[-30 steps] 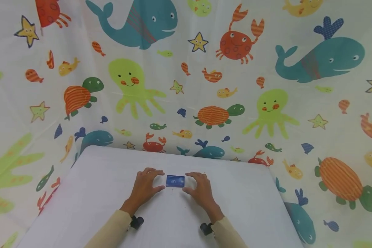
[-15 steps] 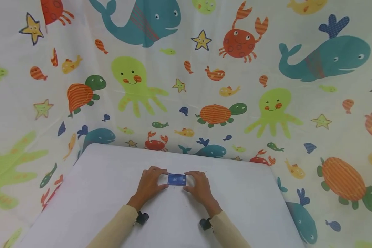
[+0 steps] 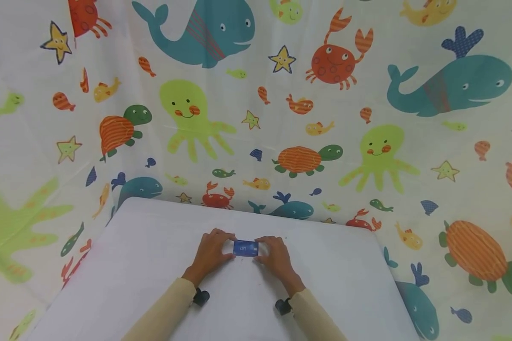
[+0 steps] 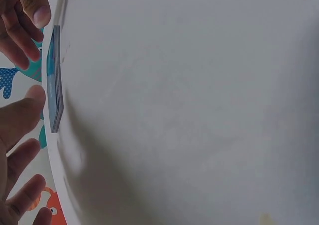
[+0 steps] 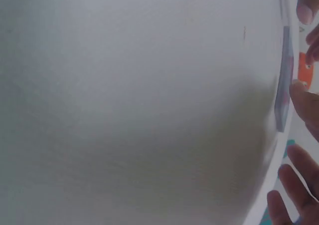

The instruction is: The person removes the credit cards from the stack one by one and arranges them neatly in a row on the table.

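Note:
A small stack of cards (image 3: 245,248), its top card blue with pale lettering, lies on the white table. My left hand (image 3: 211,251) holds its left end, thumb at the near corner and fingers at the far one. At the opposite end my right hand (image 3: 276,258) grips it the same way. The left wrist view shows the stack of cards (image 4: 55,80) edge-on with several thin layers, my left thumb (image 4: 32,101) beside it. In the right wrist view, my right thumb (image 5: 302,98) overlaps the edge of the stack of cards (image 5: 284,80).
The white-covered table (image 3: 324,270) spreads around both hands. Behind it hangs a curtain (image 3: 256,137) printed with sea animals, reaching down to the table's far edge. Dark wrist cameras (image 3: 202,297) sit at the beige sleeves (image 3: 164,308).
Both hands have moved inward, from small gaps beside the cards to a hold on the two ends. The head view has shifted slightly.

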The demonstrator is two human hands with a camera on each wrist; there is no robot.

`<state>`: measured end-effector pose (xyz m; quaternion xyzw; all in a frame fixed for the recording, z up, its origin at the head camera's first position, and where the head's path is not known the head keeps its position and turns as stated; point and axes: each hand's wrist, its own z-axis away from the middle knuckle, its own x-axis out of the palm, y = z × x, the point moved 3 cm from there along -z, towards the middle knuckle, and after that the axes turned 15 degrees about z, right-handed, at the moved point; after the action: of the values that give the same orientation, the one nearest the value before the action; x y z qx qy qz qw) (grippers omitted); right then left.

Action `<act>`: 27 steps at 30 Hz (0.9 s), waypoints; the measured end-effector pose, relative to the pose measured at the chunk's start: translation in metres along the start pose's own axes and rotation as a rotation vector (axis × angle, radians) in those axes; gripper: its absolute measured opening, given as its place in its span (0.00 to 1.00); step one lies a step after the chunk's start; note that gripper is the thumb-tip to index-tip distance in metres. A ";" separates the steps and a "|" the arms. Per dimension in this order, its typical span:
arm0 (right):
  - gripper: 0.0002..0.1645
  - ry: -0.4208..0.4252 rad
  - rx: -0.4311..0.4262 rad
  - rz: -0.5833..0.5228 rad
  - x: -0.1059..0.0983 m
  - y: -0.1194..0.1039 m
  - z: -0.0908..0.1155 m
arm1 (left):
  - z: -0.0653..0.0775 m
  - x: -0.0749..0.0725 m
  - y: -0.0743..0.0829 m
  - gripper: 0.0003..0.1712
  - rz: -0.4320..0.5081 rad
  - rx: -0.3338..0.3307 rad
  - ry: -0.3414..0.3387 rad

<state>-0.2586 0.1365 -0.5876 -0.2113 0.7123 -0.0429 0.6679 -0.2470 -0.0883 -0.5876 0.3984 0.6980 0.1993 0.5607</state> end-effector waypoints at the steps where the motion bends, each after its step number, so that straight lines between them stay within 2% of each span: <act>1: 0.30 -0.001 0.000 0.002 0.001 0.000 0.000 | 0.000 0.001 0.000 0.28 -0.005 0.000 0.000; 12: 0.24 -0.020 0.008 0.011 0.009 0.000 -0.005 | -0.006 0.010 -0.006 0.27 -0.014 -0.034 -0.049; 20: 0.21 -0.019 0.014 -0.001 0.011 0.000 -0.004 | -0.004 0.012 -0.006 0.26 -0.018 -0.055 -0.063; 27: 0.20 -0.017 0.026 0.009 0.010 0.001 -0.005 | -0.008 0.012 -0.004 0.25 -0.028 -0.065 -0.059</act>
<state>-0.2644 0.1328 -0.5970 -0.1998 0.7069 -0.0476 0.6769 -0.2570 -0.0797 -0.5959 0.3760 0.6798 0.2022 0.5963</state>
